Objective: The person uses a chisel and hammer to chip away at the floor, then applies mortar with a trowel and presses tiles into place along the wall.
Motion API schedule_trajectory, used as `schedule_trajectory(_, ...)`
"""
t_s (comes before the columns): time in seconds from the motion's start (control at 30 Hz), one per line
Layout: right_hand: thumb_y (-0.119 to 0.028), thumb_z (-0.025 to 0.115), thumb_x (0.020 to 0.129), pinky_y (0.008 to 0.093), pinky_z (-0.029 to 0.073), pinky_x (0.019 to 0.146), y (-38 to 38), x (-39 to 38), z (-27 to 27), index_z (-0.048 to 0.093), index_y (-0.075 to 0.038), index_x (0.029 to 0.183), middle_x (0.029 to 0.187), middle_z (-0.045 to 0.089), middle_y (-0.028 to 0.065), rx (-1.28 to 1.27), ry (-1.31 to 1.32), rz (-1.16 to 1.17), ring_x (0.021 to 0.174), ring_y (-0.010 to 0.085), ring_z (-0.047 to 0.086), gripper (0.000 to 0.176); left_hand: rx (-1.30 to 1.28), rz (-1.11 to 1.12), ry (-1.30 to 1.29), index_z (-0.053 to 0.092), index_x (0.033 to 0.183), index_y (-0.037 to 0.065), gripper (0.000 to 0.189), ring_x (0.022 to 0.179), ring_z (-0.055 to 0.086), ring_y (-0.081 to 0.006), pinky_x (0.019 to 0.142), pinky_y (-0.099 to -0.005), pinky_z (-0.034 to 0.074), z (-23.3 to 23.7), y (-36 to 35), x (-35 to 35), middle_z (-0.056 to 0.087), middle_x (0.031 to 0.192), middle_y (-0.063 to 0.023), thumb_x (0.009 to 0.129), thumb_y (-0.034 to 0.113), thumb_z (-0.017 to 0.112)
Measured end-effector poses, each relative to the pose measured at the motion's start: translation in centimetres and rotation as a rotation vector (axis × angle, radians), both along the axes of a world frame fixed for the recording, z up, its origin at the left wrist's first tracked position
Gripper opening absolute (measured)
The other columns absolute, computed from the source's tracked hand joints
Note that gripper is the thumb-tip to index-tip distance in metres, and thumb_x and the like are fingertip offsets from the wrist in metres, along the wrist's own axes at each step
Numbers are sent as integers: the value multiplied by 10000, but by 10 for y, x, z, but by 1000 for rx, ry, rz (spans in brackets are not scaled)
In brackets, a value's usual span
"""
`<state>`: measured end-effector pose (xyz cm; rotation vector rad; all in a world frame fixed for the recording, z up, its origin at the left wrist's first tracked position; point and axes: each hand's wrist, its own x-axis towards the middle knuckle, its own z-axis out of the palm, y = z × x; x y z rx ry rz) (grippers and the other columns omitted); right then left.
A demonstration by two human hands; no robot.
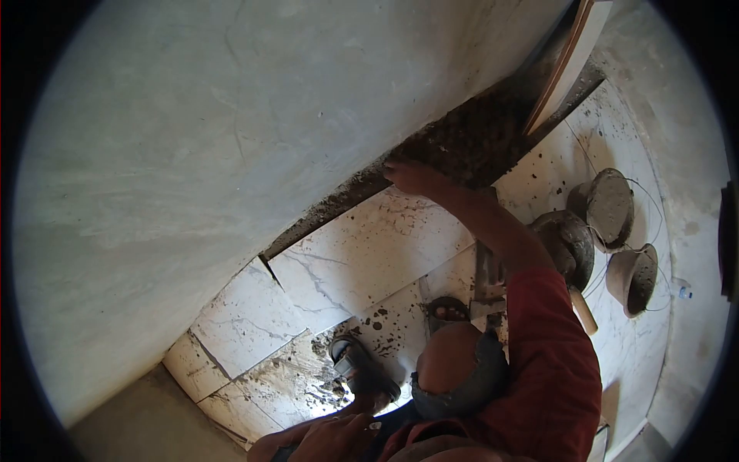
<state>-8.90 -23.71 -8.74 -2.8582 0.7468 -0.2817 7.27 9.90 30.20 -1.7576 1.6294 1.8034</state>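
My right hand (pixel 416 179), at the end of a red sleeve, reaches to the narrow gap between the wall and the floor tiles. Its fingers look drawn together at the far edge of a large white marbled tile (pixel 346 250); what they hold, if anything, is too dark to make out. Beside the hand, dark crumbly mortar or soil (pixel 477 138) fills the wider strip along the wall. My left hand does not show. Bare skin and torn cloth at the bottom edge look like my bent left leg (pixel 331 439).
Along the right stand a mortar-filled bucket (pixel 610 206), a smaller bucket (pixel 633 281) and a dark pan (pixel 568 242). Nearby lies a wooden handle (pixel 583 311). A board (pixel 568 69) leans at the far corner. The wall (pixel 231 138) borders the work closely. Mortar crumbs litter the tiles.
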Motion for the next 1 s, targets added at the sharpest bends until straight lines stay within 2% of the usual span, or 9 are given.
schedule_trajectory(0.23,-142,537,774,401,474,836,-1,15,18,613,-42,906,951,597,149,171,151,-112,967,299,570,182,-37,-63,-12,527,1075,88,260,793,624,-345,678,-410,494,-6,-3,-5,634,851,-170,831,167,574)
schedule_trajectory(0.33,-137,535,754,414,478,798,2,-1,37,621,-26,866,947,591,173,355,87,-200,917,338,576,180,-36,-75,-8,527,1076,88,262,795,625,-343,678,-410,495,-9,-3,-3,634,850,-169,831,167,574)
schedule_trajectory(0.4,-137,543,725,442,476,749,-1,-30,40,621,-2,831,888,585,212,375,-12,-90,861,372,580,188,-26,-79,-2,527,1077,88,263,796,625,-342,679,-409,495,-9,3,-4,634,849,-169,831,167,575)
schedule_trajectory(0.47,-155,566,710,461,470,714,-7,-64,61,618,6,793,845,587,222,456,300,-169,801,380,586,189,-25,-68,7,527,1078,87,265,797,625,-341,679,-409,495,-9,4,0,634,849,-169,830,167,575)
schedule_trajectory(0.53,-186,586,705,459,471,710,-10,-107,88,621,1,793,815,595,217,519,328,-190,777,377,589,209,-28,-65,21,527,1079,87,266,798,625,-339,679,-408,496,-8,6,2,634,848,-169,830,167,575)
schedule_trajectory(0.6,-229,603,667,435,480,665,-14,-155,101,649,6,741,795,621,216,371,382,-117,746,348,609,250,-27,-59,28,527,1081,87,267,799,625,-338,679,-408,496,-5,10,3,634,848,-169,830,167,576)
schedule_trajectory(0.7,-191,617,702,396,512,751,-21,-217,105,665,-20,882,882,638,210,326,864,-386,883,334,620,252,-41,-49,30,527,1082,86,269,801,626,-337,679,-407,496,0,14,4,634,847,-169,830,167,576)
schedule_trajectory(0.8,-150,595,725,391,516,775,-10,-192,129,655,-25,913,949,634,207,254,858,-488,914,333,619,234,-54,-52,23,526,1084,86,271,802,626,-335,679,-407,497,2,15,2,634,846,-169,830,167,576)
schedule_trajectory(1.0,-88,517,761,417,489,794,5,-67,75,616,-26,935,901,621,149,130,94,-221,905,310,590,210,-60,-50,7,526,1087,85,275,805,626,-331,680,-405,497,5,18,-4,633,844,-169,829,167,577)
